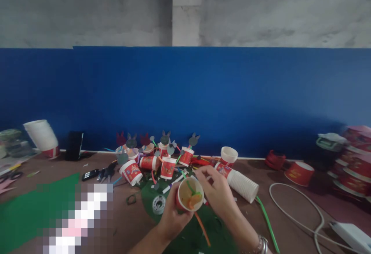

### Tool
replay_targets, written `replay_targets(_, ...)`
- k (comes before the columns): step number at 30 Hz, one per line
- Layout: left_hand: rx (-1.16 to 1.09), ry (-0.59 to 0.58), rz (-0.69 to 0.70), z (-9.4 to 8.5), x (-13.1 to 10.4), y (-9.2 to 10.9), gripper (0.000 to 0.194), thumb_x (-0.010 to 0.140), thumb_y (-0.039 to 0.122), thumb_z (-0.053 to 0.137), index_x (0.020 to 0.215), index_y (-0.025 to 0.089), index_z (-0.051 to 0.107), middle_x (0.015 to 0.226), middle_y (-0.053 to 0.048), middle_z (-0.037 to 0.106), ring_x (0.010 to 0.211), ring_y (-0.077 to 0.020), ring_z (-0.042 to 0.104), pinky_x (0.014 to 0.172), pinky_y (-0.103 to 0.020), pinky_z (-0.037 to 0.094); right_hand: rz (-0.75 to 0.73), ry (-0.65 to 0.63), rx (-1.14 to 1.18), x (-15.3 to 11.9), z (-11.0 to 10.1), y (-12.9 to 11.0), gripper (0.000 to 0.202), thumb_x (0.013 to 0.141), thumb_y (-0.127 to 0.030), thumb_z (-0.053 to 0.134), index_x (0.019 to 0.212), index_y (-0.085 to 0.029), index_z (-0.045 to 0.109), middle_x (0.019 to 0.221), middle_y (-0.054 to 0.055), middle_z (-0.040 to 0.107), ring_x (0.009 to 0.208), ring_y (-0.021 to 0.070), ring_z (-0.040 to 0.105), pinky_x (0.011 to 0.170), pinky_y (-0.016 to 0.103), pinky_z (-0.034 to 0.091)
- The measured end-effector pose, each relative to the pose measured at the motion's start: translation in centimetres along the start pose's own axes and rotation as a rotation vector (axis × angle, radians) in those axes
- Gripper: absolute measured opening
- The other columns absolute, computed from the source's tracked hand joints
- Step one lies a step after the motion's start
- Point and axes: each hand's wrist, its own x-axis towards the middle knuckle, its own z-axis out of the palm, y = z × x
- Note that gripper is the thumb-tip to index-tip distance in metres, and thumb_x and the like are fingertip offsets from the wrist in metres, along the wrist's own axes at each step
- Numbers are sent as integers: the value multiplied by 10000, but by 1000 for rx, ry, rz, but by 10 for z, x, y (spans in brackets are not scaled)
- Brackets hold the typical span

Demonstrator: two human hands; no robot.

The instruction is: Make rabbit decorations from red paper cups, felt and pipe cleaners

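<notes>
My left hand point(171, 217) is wrapped round a red paper cup point(179, 202), whose open mouth is tilted toward me. Inside the cup lie bent green and orange strips point(193, 199), which look like pipe cleaners. An orange strip point(203, 229) sticks out below the cup. Close to the rim, on the far right side, my right hand point(213, 186) has its fingers curled in a pinch; whatever is between the fingertips is too small to make out. Behind the hands stand and lie several decorated red cups point(168, 168) with coloured strips and grey animal-head cutouts point(165, 138).
A tape roll point(159, 204) lies left of the cup on green sheet material. At right are a stack of paper cups point(243, 186), a green strip point(268, 223), a white cable point(301, 186) and a red tub point(300, 173). A phone-like black object point(74, 145) leans against the blue wall.
</notes>
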Motion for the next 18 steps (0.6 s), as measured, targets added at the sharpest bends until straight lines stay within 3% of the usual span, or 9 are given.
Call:
replay_targets(1, -21, -22, -14, -1, 0, 0, 549, 681, 136, 645, 1188, 223, 454, 1093, -61, 592, 995, -232, 577, 881, -359, 475, 69, -4, 53, 2, -1, 3, 334, 836, -437, 470, 725, -169, 635, 657, 13, 612, 588, 143, 525, 552, 243, 385)
replay_targets(3, -67, -74, -33, -2, -2, -3, 594, 685, 197, 669, 1229, 221, 433, 1154, -80, 577, 1044, -250, 561, 900, -366, 470, 191, -135, 173, 6, -1, 8, 404, 818, -492, 477, 635, -156, 606, 514, -20, 519, 486, 114, 441, 478, 231, 320)
replay_targets(5, -96, -111, -52, -2, -4, -7, 621, 686, 256, 686, 1247, 203, 423, 1167, -101, 571, 1051, -263, 560, 905, -373, 470, 296, -294, 361, 6, 2, 11, 412, 786, -502, 520, 575, -153, 576, 476, -35, 476, 460, 96, 403, 461, 221, 297)
replay_targets(7, -98, -124, -60, -2, -7, -12, 622, 691, 289, 689, 1245, 188, 424, 1157, -111, 573, 1054, -269, 558, 923, -390, 458, 382, -370, 580, 3, 6, 10, 340, 743, -462, 590, 595, -157, 586, 507, -31, 511, 483, 98, 433, 485, 218, 333)
replay_targets(12, -104, -72, -42, -1, -8, -10, 625, 689, 286, 688, 1247, 216, 415, 1173, -100, 565, 1086, -282, 542, 948, -436, 441, 426, -327, 870, -1, 17, 9, 198, 670, -361, 684, 652, -176, 615, 608, -9, 597, 568, 128, 519, 555, 237, 418)
replay_targets(18, -57, 151, -107, 6, -3, -1, 606, 611, 265, 726, 1170, 248, 494, 949, -42, 657, 802, -230, 625, 704, -346, 547, 276, -138, 595, 2, 34, 22, 286, 721, -444, 616, 698, -167, 550, 570, -37, 524, 565, 128, 491, 543, 232, 382)
